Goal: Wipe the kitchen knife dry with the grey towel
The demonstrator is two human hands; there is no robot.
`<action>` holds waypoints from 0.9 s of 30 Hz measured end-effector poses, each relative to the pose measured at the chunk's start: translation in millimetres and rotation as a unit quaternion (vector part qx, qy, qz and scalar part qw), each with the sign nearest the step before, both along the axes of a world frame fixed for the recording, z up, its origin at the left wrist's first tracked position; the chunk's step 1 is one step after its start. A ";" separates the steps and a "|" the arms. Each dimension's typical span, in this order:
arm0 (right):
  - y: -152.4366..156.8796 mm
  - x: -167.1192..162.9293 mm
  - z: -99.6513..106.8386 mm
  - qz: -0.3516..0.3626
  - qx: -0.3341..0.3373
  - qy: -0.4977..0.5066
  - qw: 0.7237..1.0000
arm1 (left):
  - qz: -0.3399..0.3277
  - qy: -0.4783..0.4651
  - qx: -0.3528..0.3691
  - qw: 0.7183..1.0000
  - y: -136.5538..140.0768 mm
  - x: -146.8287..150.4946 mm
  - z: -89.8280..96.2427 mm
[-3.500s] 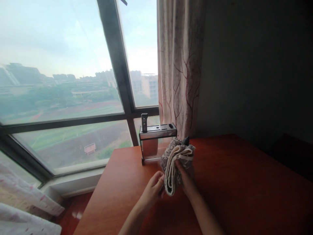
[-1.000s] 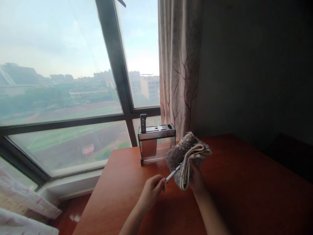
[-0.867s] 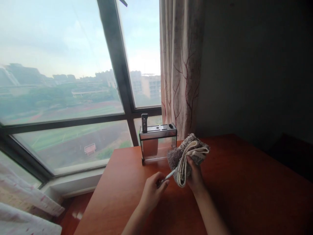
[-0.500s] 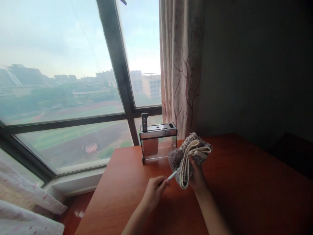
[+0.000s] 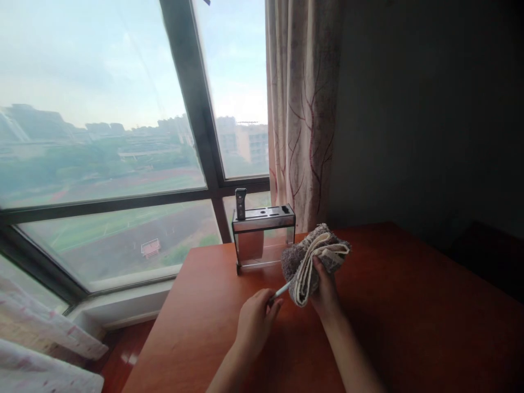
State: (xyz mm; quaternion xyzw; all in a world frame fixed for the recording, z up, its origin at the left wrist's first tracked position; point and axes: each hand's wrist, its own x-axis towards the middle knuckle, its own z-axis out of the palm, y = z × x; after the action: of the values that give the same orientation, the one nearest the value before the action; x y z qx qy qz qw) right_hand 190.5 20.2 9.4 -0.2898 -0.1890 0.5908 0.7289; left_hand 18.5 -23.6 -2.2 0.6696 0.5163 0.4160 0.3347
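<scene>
My left hand [image 5: 256, 319] is closed, pinching a thin pale tool [image 5: 282, 289] that looks like a narrow blade or stick. Its handle end is mostly hidden in my fingers and its far end goes into a folded towel [image 5: 295, 261]. The towel is shaggy and grey-brown, with cream edges showing in layers. My right hand [image 5: 326, 292] grips the towel from the right, thumb pressed on the folds and the other fingers hidden behind it. Both hands are above the wooden table [image 5: 204, 311].
A clear-sided knife block [image 5: 265, 222] with a slotted top stands at the table's far edge, just beyond the towel. One dark handle [image 5: 240, 204] sticks up from its left end. Behind are a window [image 5: 102, 98] and a patterned curtain [image 5: 303, 109].
My left hand has shifted slightly left and up, and the tool lies at a flatter angle. The towel and right hand have moved a little up and left. The knife block stays put.
</scene>
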 end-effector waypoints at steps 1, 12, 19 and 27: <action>0.8 -0.3 -1.3 -0.001 -0.005 0.004 1.000 | 0.011 0.007 0.018 1.000 -0.4 -1.1 0.6; -4.8 4.0 -4.9 -0.002 -0.016 -0.012 1.000 | -0.158 -0.173 -0.282 0.930 -5.0 2.7 4.9; -4.0 -3.9 3.3 -0.042 0.003 -0.047 0.998 | -0.081 -0.125 -0.137 0.979 0.6 1.9 1.8; 0.9 -7.1 -5.5 -0.141 -0.011 -0.110 0.984 | -0.023 -0.055 -0.014 0.998 3.5 -6.5 -1.0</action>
State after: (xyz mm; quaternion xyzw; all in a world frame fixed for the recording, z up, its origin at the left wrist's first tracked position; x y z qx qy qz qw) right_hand 183.3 21.1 3.8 -0.3845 -0.2192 0.4485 0.7765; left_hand 12.0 -20.1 -3.1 0.6523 0.4878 0.4371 0.3815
